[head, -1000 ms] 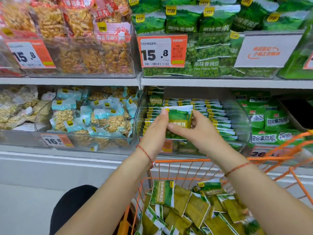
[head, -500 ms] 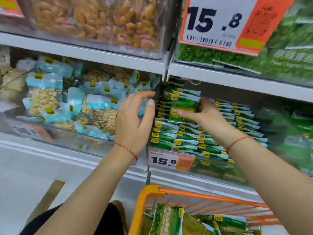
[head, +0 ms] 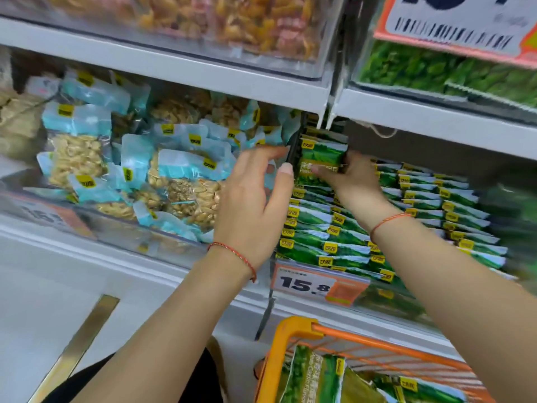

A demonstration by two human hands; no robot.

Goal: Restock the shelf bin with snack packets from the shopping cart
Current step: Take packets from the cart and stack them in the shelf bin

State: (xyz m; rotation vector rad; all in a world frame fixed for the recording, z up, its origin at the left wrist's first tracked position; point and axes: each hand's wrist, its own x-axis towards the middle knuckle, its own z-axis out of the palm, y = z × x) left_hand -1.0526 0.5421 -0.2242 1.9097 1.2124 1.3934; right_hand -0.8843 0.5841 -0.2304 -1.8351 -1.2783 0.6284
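My right hand (head: pixel 353 180) grips a small stack of green snack packets (head: pixel 321 154) and holds it upright at the back left corner of the clear shelf bin (head: pixel 406 303). Rows of the same green packets (head: pixel 343 245) fill that bin, lying overlapped toward the front. My left hand (head: pixel 255 199) hovers just left of the stack with fingers spread and relaxed, holding nothing, near the bin's dark divider (head: pixel 295 152). At the bottom, the orange shopping cart (head: pixel 293 327) holds more green packets (head: pixel 316 376).
The neighbouring bin on the left holds light-blue nut packets (head: pixel 139 167). An orange price tag reading 15.8 (head: pixel 318 285) hangs on the green bin's front. The shelf board above (head: pixel 203 74) sits close over the hands, with further snack bins on top.
The view has pushed in closer to the shelf. My right hand has carried the packet stack deeper and higher into the bin's back left corner, and my left hand has let go and followed beside it.
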